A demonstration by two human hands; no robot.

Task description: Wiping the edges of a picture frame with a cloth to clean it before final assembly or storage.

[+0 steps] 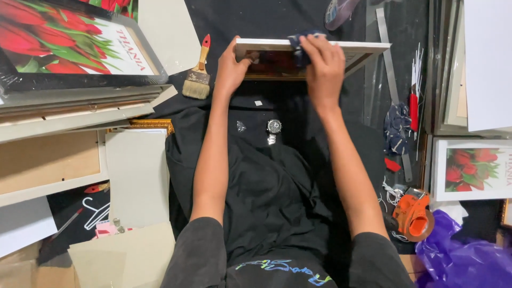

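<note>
A picture frame (362, 50) with a pale edge stands tilted on a black cloth (266, 176) in front of me. My left hand (230, 66) grips its left end and holds it upright. My right hand (322, 66) presses a dark blue rag (298, 45) against the frame's top edge and glass. The frame's dark glass face is partly hidden behind both hands.
A wristwatch (273, 128) lies on the cloth below the frame. A paintbrush (199, 72) lies to the left, beside stacked frames with a tulip print (58, 42). On the right are a metal ruler (389, 58), a red-handled cutter (414, 109), an orange tape dispenser (413, 213), another tulip frame (472, 168) and a purple bag (464, 256).
</note>
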